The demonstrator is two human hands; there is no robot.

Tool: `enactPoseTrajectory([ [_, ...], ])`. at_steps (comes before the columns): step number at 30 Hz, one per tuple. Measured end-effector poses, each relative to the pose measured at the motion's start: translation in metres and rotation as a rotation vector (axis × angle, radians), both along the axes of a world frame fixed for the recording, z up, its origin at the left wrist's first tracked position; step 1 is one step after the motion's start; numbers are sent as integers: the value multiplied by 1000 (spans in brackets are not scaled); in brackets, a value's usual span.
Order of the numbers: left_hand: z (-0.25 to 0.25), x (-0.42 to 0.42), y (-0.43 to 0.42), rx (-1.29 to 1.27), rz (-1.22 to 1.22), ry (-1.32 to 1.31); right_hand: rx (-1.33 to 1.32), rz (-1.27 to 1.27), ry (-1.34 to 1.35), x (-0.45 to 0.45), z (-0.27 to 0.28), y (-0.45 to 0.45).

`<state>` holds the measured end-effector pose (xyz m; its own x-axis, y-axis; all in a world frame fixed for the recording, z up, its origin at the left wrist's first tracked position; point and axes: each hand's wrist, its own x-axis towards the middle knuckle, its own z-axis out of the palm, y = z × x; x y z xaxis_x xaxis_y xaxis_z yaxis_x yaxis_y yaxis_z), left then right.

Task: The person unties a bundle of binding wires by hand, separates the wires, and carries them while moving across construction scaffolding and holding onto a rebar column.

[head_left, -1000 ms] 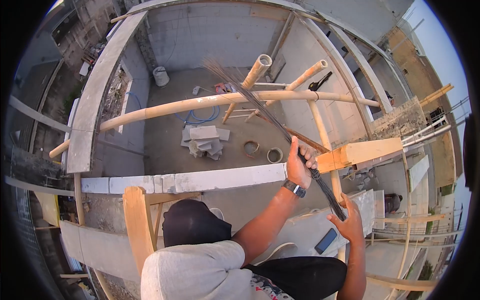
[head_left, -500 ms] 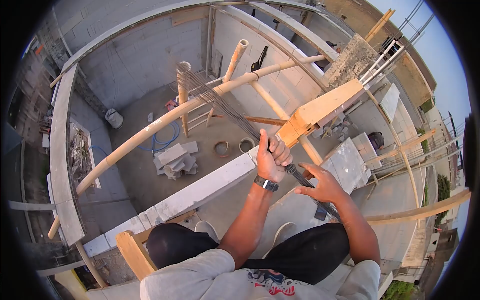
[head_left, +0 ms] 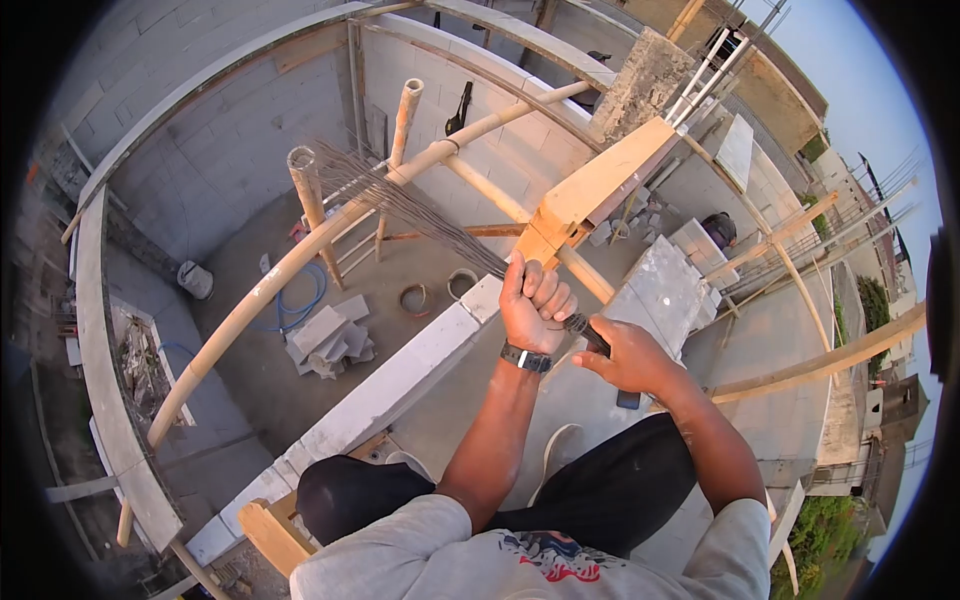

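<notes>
Block wall (head_left: 385, 385) below, bamboo pole (head_left: 262, 290) beyond. Wires (head_left: 435, 218) slant past wall's end, across pole in view. Left hand (head_left: 535, 312): fingers clenched round wires. Right hand (head_left: 632, 355): at near end, can't tell if closed. Best: snug left grip, butts even, tips clear.

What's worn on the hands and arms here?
No gloves on either the left hand or the right hand. A dark wristwatch with a dark strap is on the left wrist; nothing visible on the right wrist. Short light-grey T-shirt sleeves leave both forearms uncovered.
</notes>
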<state>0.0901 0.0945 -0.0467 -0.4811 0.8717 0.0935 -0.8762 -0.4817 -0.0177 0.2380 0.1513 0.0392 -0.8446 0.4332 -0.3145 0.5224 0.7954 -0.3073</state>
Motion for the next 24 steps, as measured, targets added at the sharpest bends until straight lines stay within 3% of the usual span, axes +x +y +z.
enactPoseTrajectory([
  [2,6,2,3,71,-48,-63,-92,-82,200,-1,7,-5],
  [10,18,7,3,229,-39,6,-135,-240,214,-4,13,-11],
  [12,24,6,2,149,14,7,-153,-231,257,-4,12,-11],
  [14,25,3,0,94,60,62,-205,-197,544,-5,7,-11],
  [18,20,-2,-1,-139,209,265,-253,-192,450,-5,13,-5],
  [24,13,-5,-11,-233,249,441,-223,-138,429,-6,21,1],
])
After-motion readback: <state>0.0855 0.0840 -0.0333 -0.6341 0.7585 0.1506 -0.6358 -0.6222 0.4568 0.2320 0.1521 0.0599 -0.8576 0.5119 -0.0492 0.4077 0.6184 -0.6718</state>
